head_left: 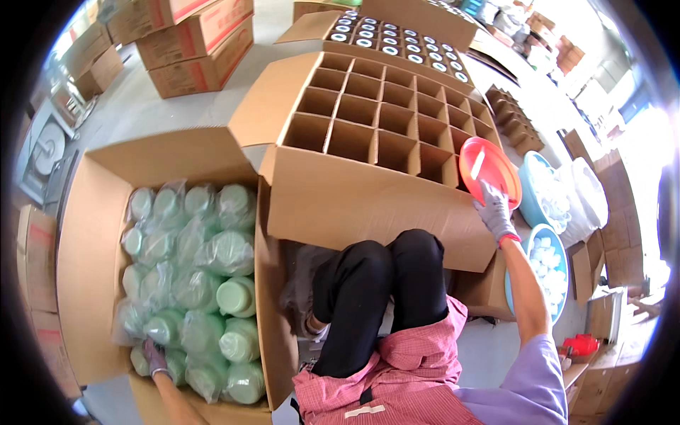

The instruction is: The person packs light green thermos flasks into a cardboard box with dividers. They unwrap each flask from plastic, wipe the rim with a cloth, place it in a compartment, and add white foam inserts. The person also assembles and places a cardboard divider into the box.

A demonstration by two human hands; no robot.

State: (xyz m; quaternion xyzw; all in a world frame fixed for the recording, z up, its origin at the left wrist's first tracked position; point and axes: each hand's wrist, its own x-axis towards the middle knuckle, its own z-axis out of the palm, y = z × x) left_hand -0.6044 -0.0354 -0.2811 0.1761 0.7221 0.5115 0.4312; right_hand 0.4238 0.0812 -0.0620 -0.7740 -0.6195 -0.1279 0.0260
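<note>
My left hand (154,356), in a grey glove, reaches down among green lidded jars (237,297) at the near left corner of an open carton (92,262). Its fingers are partly hidden between the jars, so their grip does not show. Many of the jars are wrapped in clear plastic bags. On my right side, my right hand (495,209), gloved with a red cuff, lies over the near rim of a shallow red bowl (496,166), fingers stretched out. A pale strip lies inside the bowl. The bowl sits against the right corner of a carton with cardboard dividers (375,205).
Beyond the divided carton stands another box of round-topped items (389,42). Light-blue tubs (536,191) with whitish pieces and a white container (584,202) stand at the right. Stacked cartons (195,57) rise at the far left. My knees are close to the divided carton.
</note>
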